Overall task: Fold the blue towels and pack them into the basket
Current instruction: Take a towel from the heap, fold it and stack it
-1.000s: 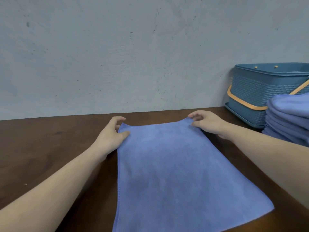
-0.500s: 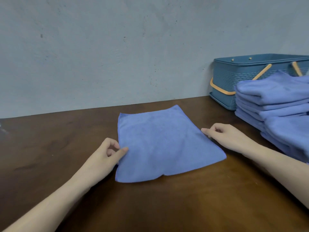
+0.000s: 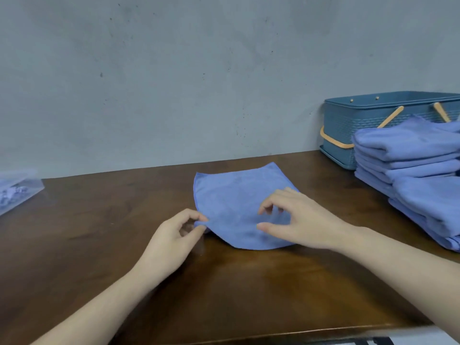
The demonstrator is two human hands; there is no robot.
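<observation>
A blue towel (image 3: 231,202) lies on the brown table (image 3: 224,290), folded once into a smaller sheet. My left hand (image 3: 174,240) pinches its near left corner between thumb and forefinger. My right hand (image 3: 296,220) hovers over the towel's right half with fingers loosely curled and holding nothing. A blue woven basket (image 3: 348,120) with orange handles stands against the wall at the back right. In front of it is a stack of folded blue towels (image 3: 408,155).
A clear plastic bag (image 3: 17,190) lies at the table's far left edge. A grey wall (image 3: 199,83) runs behind the table. The table's front edge shows at the bottom right.
The towel's near half has come over onto the far half, so it looks shorter. My left hand moved to the near left corner. My right hand moved left over the towel.
</observation>
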